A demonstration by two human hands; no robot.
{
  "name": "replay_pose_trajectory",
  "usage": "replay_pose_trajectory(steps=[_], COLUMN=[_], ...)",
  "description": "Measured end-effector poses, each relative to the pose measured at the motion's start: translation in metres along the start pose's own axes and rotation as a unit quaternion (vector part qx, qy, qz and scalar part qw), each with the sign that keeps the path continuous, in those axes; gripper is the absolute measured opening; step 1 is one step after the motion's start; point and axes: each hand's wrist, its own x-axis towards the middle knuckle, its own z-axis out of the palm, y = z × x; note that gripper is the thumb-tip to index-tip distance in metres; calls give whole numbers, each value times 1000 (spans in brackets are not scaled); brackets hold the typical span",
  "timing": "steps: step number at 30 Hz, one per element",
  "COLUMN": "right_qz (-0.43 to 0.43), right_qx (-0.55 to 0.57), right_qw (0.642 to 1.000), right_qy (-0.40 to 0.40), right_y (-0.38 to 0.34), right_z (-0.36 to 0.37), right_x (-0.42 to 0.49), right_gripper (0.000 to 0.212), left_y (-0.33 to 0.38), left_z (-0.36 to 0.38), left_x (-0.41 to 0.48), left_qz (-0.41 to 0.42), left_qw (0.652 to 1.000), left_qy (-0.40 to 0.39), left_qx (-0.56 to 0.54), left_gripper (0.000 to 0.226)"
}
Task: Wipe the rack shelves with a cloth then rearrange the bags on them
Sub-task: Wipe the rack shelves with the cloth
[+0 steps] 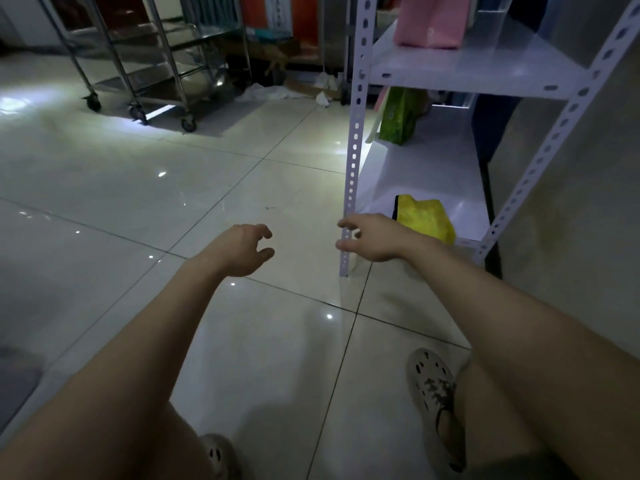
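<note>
A white slotted-angle rack [354, 143] stands at the right. A yellow cloth [424, 220] lies crumpled on its bottom shelf [415, 168], near the front. Further back on that shelf stands a green bag [398, 116]. A pink bag [433, 22] sits on the shelf above [467, 74]. My right hand [372, 237] hovers in front of the rack's near post, fingers loosely spread and empty, just left of the cloth. Over the floor tiles my left hand [246, 249] is held out with fingers loosely curled, holding nothing.
A steel trolley on castors [138, 64] stands at the back left. Crumpled paper and cardboard [277, 91] litter the floor behind the rack. A beige wall [571, 202] closes the right side. My feet in perforated clogs [433, 393] stand on glossy tiles.
</note>
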Motion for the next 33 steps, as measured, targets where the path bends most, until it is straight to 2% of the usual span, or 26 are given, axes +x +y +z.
replay_pose_trajectory(steps=[2, 5, 8, 12, 16, 19, 21, 24, 33], right_qz=[-4, -19, -26, -23, -21, -11, -2, -2, -3], right_qx=[20, -9, -51, -23, 34, 26, 27, 28, 38], right_qw=[1000, 999, 995, 997, 997, 993, 990, 991, 987], right_qy=[9, -28, -87, -72, -65, -119, -135, -134, -156], right_y=[-8, -8, -8, -4, 8, 12, 6, -16, -124], right_z=[15, 54, 80, 89, 100, 93, 75, 24, -191], right_x=[8, 18, 34, 66, 86, 95, 102, 109, 90], right_gripper=[64, 65, 70, 71, 67, 67, 68, 69, 71], left_y=[-13, -18, -13, -9, -9, -21, -28, -31, -11], left_z=[19, 33, 36, 49, 63, 59, 39, -19, -260], left_x=[1, 12, 32, 62, 71, 71, 73, 79, 53], left_qz=[-14, -10, 7, 30, 29, 23, 13, 0, -19], left_qw=[999, 990, 994, 994, 996, 991, 987, 987, 988], left_qy=[-32, -140, -106, -101, -80, -131, -160, -157, -152], left_qx=[9, 33, -7, 38, -14, -3, 17, 20, 0], left_gripper=[56, 63, 63, 62, 58, 58, 58, 58, 56])
